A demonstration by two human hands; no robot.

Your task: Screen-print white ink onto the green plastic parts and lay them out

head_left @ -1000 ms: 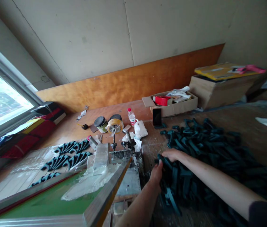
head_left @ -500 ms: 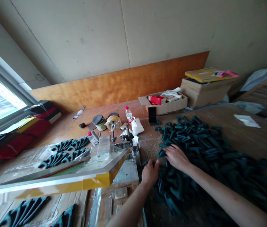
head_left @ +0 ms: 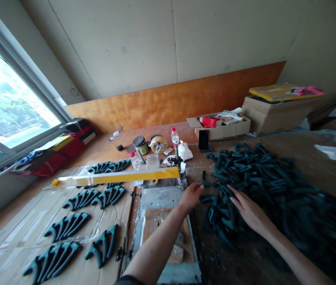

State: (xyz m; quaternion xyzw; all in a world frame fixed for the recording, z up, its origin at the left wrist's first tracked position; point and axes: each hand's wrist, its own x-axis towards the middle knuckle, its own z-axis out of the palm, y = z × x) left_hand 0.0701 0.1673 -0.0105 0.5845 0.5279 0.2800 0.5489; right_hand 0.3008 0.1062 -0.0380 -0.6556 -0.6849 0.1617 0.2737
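My left hand (head_left: 191, 197) is closed in a pinch over the right edge of the metal printing bed (head_left: 153, 196). At its fingertips stands a small dark green curved handle (head_left: 204, 178), which appears to be in its grip. Just right of it, my right hand (head_left: 248, 209) reaches over the near left side of a big heap of dark green handles (head_left: 263, 178). Its fingers are stretched out and apart, close to the pieces. Nothing shows in its grasp. A framed screen (head_left: 120, 177) with yellow tape along its edge hangs above the bed, seen nearly edge-on.
Rows of dark green handles (head_left: 55, 259) lie fanned on flattened cardboard (head_left: 4, 253) at the left. A tape roll (head_left: 158, 144), a dark-lidded jar (head_left: 140, 145), a bottle (head_left: 174, 137) and a phone (head_left: 203, 139) stand behind. Cardboard boxes (head_left: 270, 118) line the back right.
The screen has swung up, uncovering more of the bed and cardboard. My hands have moved apart, the right one opening its fingers. The view has turned left.
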